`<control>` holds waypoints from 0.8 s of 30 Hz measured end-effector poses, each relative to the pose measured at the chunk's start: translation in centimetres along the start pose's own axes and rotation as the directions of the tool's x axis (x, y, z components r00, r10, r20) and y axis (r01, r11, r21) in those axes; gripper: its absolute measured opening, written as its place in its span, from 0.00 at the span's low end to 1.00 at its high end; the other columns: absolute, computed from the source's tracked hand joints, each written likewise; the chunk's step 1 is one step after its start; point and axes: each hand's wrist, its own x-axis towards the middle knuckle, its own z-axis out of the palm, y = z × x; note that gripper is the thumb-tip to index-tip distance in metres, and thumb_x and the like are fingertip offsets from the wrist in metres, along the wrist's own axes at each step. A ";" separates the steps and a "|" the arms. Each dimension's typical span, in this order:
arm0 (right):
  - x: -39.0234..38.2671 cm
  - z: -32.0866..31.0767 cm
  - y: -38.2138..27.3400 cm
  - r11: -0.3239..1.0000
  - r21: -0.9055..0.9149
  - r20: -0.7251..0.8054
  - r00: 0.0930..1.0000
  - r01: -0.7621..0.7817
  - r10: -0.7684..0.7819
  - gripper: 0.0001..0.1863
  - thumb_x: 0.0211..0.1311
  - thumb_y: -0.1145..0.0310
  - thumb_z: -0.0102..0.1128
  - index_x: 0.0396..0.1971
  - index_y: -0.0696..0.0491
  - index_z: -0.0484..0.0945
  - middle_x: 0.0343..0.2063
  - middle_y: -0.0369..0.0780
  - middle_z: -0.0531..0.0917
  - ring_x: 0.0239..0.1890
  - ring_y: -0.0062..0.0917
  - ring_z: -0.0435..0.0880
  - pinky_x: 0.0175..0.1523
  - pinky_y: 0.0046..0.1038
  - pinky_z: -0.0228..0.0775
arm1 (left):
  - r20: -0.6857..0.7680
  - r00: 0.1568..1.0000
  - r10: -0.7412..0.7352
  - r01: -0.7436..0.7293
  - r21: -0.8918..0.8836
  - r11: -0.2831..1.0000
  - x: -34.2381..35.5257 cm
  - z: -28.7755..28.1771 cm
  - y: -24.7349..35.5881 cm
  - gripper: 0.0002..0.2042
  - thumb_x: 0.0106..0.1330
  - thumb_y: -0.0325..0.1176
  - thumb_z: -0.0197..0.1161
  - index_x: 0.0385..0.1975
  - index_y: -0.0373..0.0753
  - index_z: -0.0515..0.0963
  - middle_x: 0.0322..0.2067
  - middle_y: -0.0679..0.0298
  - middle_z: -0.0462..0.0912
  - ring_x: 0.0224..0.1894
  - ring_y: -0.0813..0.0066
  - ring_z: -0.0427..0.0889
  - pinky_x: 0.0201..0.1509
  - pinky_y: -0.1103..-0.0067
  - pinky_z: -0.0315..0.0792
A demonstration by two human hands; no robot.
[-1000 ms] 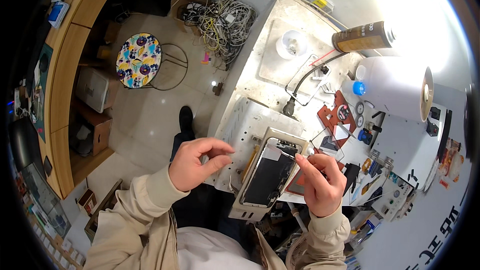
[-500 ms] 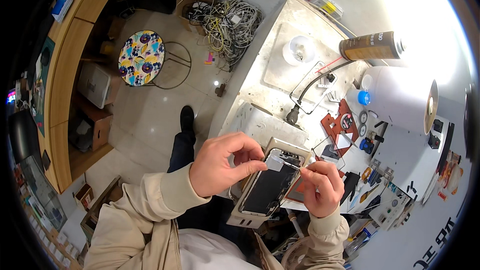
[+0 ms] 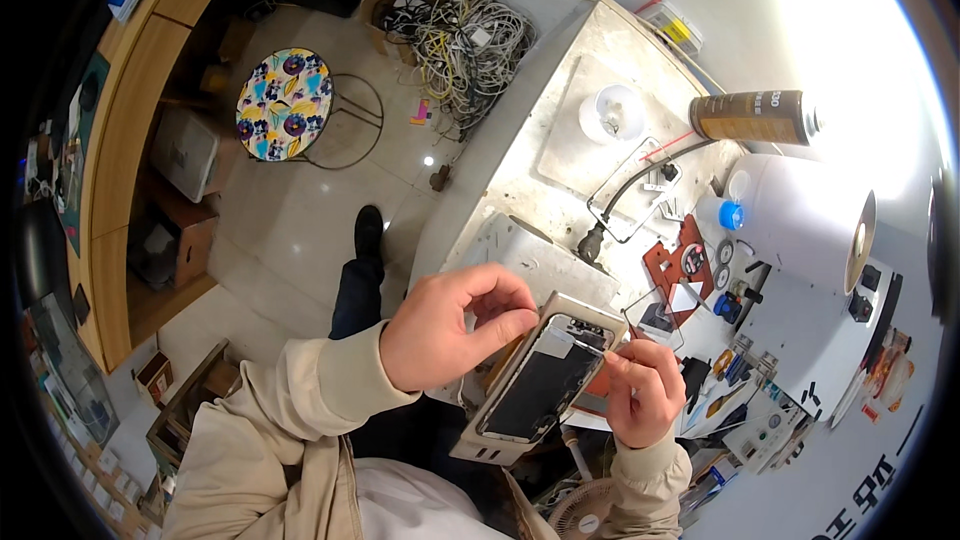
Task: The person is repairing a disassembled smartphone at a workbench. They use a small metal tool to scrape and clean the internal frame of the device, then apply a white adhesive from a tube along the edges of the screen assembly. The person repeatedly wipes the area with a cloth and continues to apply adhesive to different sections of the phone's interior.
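An opened phone (image 3: 533, 395) with a dark interior lies on a beige slotted fixture (image 3: 497, 448), a pale translucent piece (image 3: 558, 342) near its upper end. My left hand (image 3: 450, 330) is beside the upper left corner, thumb and forefinger pinched close together; what is between them, if anything, I cannot make out. My right hand (image 3: 645, 390) is at the right edge, its fingers closed on a thin metal tool that reaches over the phone's upper part. A perforated grey device (image 3: 515, 240) stands just behind the fixture.
A cream workbench (image 3: 540, 190) carries a white cup (image 3: 610, 112), spray can (image 3: 750, 116), black cable, reddish boards (image 3: 668, 265) and small tools. A large white cylinder (image 3: 805, 210) is at right. Left are a patterned stool (image 3: 283, 103), cable heap (image 3: 470, 55) and wooden counter (image 3: 125, 240).
My left hand has moved right to the phone's upper corner and its fingers have drawn together. My right hand has shifted slightly downward. The bench sits a little lower and further right in view.
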 end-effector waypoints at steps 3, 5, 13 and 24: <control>-0.2 0.0 -0.1 1.000 -0.003 -0.003 1.000 -0.020 0.019 0.11 0.56 0.87 0.69 0.37 0.58 0.85 0.35 0.44 0.85 0.26 0.31 0.85 0.29 0.28 0.76 | 0.066 0.997 -0.027 0.032 -0.077 0.997 0.6 -0.4 -0.1 0.07 0.71 0.31 0.72 0.43 0.36 0.84 0.35 0.69 0.87 0.37 0.85 0.83 0.43 0.83 0.77; -0.5 0.1 -0.1 1.000 -0.012 -0.006 1.000 -0.026 0.026 0.11 0.56 0.86 0.70 0.38 0.57 0.85 0.35 0.44 0.85 0.26 0.30 0.85 0.29 0.28 0.76 | 0.115 0.993 -0.038 0.053 -0.132 0.990 0.9 -0.6 -0.2 0.08 0.71 0.32 0.72 0.43 0.35 0.84 0.35 0.69 0.88 0.37 0.85 0.83 0.43 0.82 0.77; -1.4 0.3 -0.3 0.995 -0.059 0.005 0.996 -0.085 0.085 0.07 0.65 0.82 0.70 0.38 0.56 0.82 0.37 0.43 0.84 0.32 0.27 0.80 0.32 0.26 0.70 | 0.249 0.966 -0.071 0.125 -0.208 0.970 2.3 -1.4 -0.1 0.06 0.70 0.29 0.72 0.40 0.36 0.84 0.35 0.72 0.86 0.36 0.88 0.80 0.42 0.84 0.74; -1.9 0.2 -0.7 0.981 -0.152 -0.018 0.993 -0.120 0.119 0.11 0.57 0.83 0.73 0.38 0.53 0.85 0.36 0.42 0.87 0.33 0.32 0.85 0.37 0.29 0.76 | 0.343 0.937 -0.061 0.139 -0.210 0.968 3.6 -2.3 -0.3 0.08 0.69 0.32 0.73 0.39 0.33 0.85 0.32 0.68 0.88 0.34 0.85 0.83 0.42 0.82 0.78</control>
